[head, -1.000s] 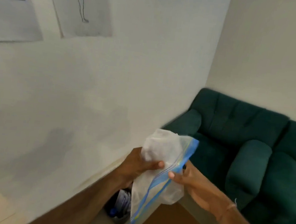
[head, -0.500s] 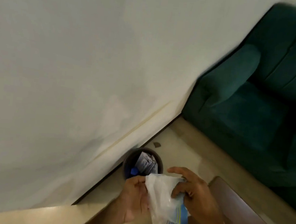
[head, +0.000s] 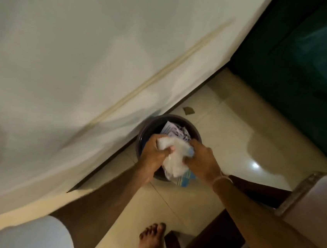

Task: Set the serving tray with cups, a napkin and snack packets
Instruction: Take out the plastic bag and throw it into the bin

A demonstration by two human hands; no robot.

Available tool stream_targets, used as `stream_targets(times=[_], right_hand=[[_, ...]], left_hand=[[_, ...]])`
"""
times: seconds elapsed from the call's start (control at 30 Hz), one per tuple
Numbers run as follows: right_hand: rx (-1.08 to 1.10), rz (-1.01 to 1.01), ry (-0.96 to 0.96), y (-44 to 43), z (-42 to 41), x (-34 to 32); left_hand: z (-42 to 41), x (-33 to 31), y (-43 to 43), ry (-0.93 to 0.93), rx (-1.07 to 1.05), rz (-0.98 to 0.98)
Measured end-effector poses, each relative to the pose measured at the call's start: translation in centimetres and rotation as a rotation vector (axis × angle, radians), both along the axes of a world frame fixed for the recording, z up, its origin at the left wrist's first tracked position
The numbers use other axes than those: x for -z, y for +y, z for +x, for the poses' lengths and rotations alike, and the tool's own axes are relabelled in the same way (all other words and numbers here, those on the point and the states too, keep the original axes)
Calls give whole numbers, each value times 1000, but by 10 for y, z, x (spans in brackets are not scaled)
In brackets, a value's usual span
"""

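A crumpled clear plastic zip bag (head: 175, 159) with a blue seal strip is squeezed between both hands. My left hand (head: 154, 153) grips its left end and my right hand (head: 202, 161) grips its right end. Both hands hover directly over a dark round waste bin (head: 150, 126) on the floor by the wall. Printed paper scraps (head: 175, 132) lie inside the bin. No tray, cups, napkin or snack packets are in view.
A white wall (head: 84, 65) fills the left. A dark green sofa (head: 304, 78) stands at the upper right. A brown wooden table edge (head: 302, 199) is at the lower right. My bare foot (head: 151, 241) rests on the pale tiled floor (head: 227, 140).
The view has tilted down from the wall and sofa to the floor. Both hands have lowered the bag over the bin and crumpled it tighter.
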State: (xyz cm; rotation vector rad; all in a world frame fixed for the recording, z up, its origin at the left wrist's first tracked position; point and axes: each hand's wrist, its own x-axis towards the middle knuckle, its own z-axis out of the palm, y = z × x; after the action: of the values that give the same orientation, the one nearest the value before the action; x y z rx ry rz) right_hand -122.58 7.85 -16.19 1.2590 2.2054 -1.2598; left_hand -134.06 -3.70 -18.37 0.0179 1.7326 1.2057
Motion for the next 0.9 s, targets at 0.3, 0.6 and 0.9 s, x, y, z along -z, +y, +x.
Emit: stream_targets(times=[0.3,0.6,0.9], right_hand=[[-400,230,-206,-19,-60,175],[-257,60,-212,-27,-36,196],[-198,105,-60,-2,3,17]], left_hand=[[-9,60,-81,140,-35,-62],[5,54,-100,114,19,-66],[48,-31,-78,202,139,-180]])
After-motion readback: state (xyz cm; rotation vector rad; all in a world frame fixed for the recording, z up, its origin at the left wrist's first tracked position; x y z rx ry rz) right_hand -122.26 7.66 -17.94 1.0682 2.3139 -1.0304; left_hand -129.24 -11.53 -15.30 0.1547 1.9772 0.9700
